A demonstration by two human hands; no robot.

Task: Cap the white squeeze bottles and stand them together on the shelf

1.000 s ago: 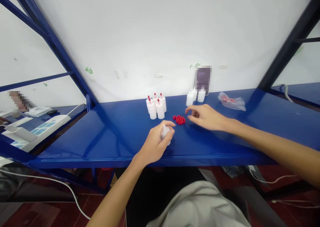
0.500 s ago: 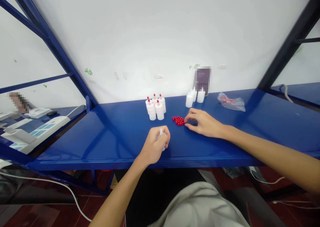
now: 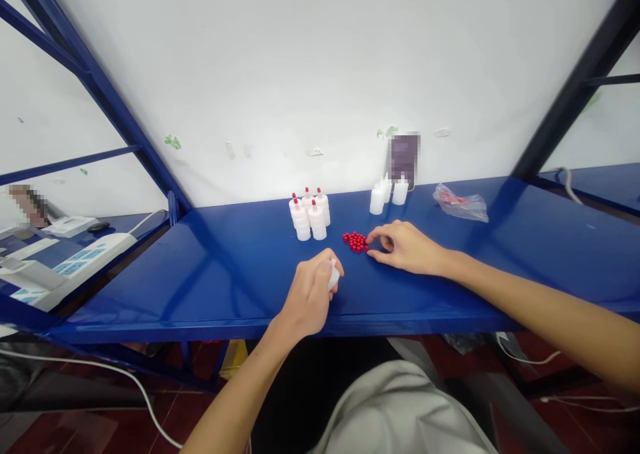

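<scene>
Left hand [image 3: 309, 294] wraps a white bottle [image 3: 333, 277], probably light, squeezable; right hand [image 3: 407, 246], fingertips narrowly parted, sits by likely slippery red caps [image 3: 357, 242] at nine o'clock, best pinched side-on.

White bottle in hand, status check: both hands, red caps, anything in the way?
Left hand gripping white bottle, nozzle uncapped. Right hand at right edge of red caps; pinch unclear. Nothing seen blocking right hand.

On the table [image 3: 240, 261], caps [image 3: 357, 242] lie right of five bottles [image 3: 316, 223], left of a bag [image 3: 463, 205].
</scene>
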